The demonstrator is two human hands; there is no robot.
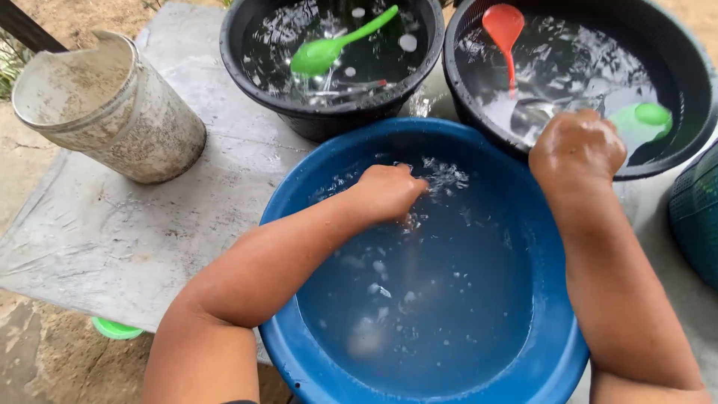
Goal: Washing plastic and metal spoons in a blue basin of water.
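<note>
A blue basin (278, 352) full of water sits in front of me. My left hand (385, 193) dips into that water near the far rim, fingers curled under the surface and partly hidden. My right hand (576, 146) is wet and bent over the near edge of the right black tub (684, 60), its fingers out of sight behind the knuckles. In that tub float a red spoon (502, 26) and a green spoon (647, 118). The left black tub (247, 67) holds water and another green spoon (329, 49).
A dirty white bucket (105, 112) lies tilted on the grey slab (112, 232) at the left. A dark green woven basket (695, 217) shows at the right edge. A small green lid (116, 329) lies on the sandy ground below the slab.
</note>
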